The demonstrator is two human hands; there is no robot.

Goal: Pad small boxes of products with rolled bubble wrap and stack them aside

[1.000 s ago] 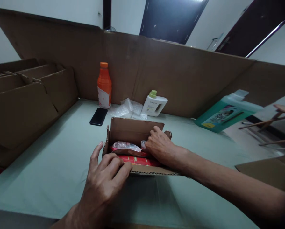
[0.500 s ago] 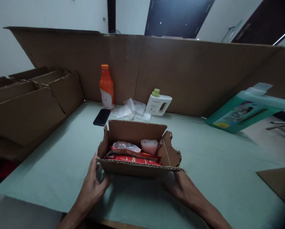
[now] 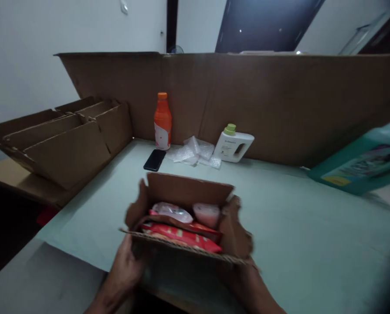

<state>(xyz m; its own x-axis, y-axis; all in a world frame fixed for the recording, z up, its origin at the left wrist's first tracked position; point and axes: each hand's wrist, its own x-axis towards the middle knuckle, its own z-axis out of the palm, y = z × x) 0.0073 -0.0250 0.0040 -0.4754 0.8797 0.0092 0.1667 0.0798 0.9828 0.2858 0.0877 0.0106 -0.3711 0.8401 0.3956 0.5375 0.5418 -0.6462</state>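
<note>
Cardboard wall (image 3: 279, 100): stands along the far edge of the table.
Table (image 3: 312, 226): pale green top.
Folded cartons (image 3: 60, 139): stacked at the left.
Teal jug (image 3: 361, 163): lies on its side at the right.
Open box (image 3: 184, 222): near the table's front edge, flaps up, red packet (image 3: 184, 235) and pink pouches inside.
Left hand (image 3: 124, 270): fingers curled on the box's lower left corner.
Right hand (image 3: 247, 283): under the right corner; how its fingers lie cannot be told.
Orange bottle (image 3: 162, 121): upright by the wall.
White bottle (image 3: 232, 146): beside bubble wrap (image 3: 191, 152).
Phone (image 3: 154, 160): flat, before the orange bottle.
</note>
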